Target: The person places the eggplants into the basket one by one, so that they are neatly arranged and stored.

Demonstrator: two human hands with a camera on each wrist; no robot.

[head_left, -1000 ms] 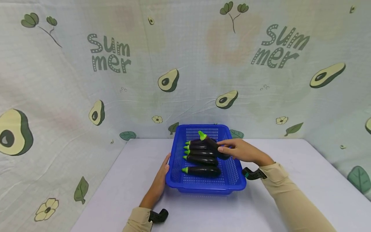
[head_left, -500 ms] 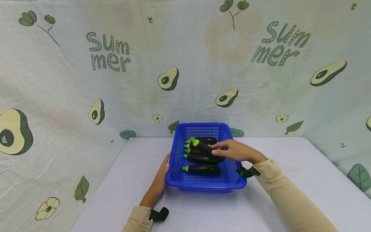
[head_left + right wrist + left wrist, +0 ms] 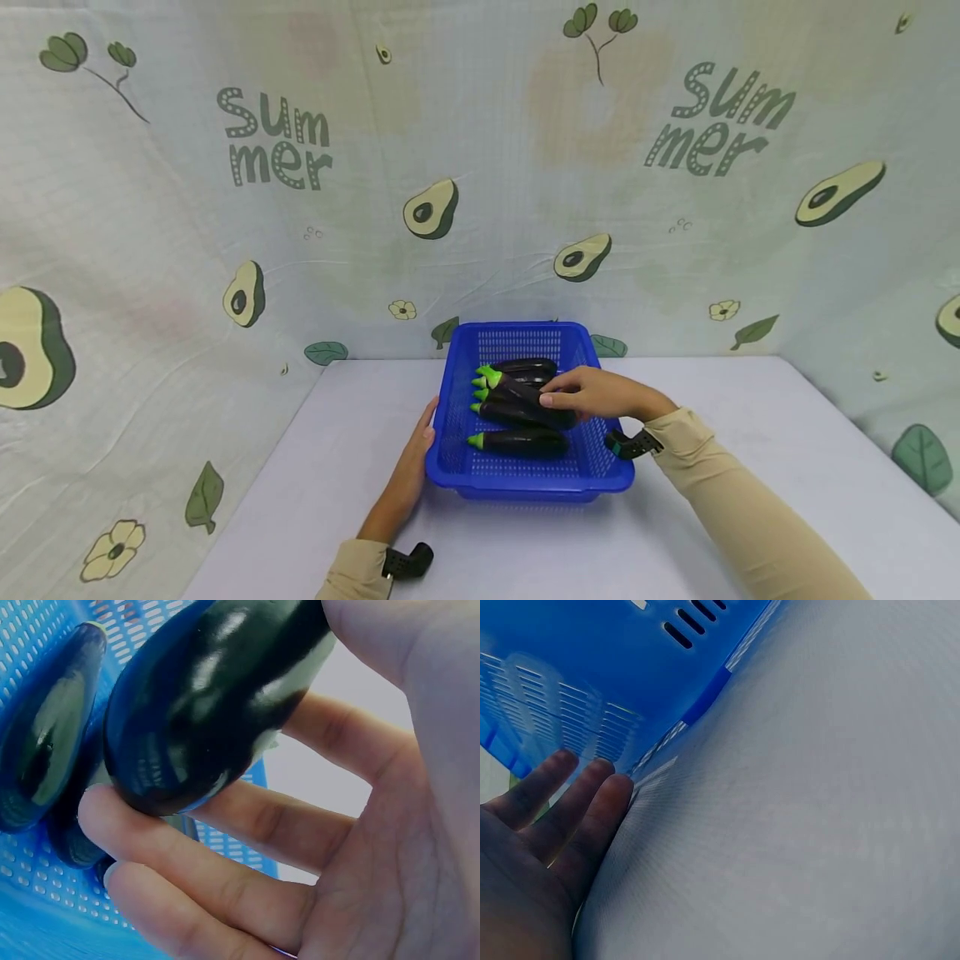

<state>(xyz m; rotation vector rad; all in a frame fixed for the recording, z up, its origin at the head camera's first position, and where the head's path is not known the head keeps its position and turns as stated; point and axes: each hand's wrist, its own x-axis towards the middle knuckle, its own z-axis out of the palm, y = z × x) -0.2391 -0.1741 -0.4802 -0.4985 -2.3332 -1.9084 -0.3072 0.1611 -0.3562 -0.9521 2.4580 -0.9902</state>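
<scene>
A blue plastic basket (image 3: pixel 528 484) with slotted walls holds several dark purple eggplants with green caps. My right hand (image 3: pixel 602 393) grips one eggplant (image 3: pixel 517 389) slantwise over the others, its cap pointing to the far left. Seen from the right wrist, thumb and fingers lie round the glossy eggplant (image 3: pixel 202 697), whose rounded end faces the camera. Closest to the basket's near side lies a separate eggplant (image 3: pixel 525 442). At the basket's left wall is my left hand (image 3: pixel 408 467); in the left wrist view its extended fingers (image 3: pixel 600 810) reach to the blue wall.
The basket stands on a white-covered table (image 3: pixel 697 533). Behind it hangs a pale cloth (image 3: pixel 495 125) printed with avocados, leaves and lettering. Each wrist carries a black strap-on camera, the right one (image 3: pixel 628 444) close over the basket's right rim.
My right hand has lowered the held eggplant and shifted left, bringing it down onto the others in the basket. My left hand stays at the basket's left side.
</scene>
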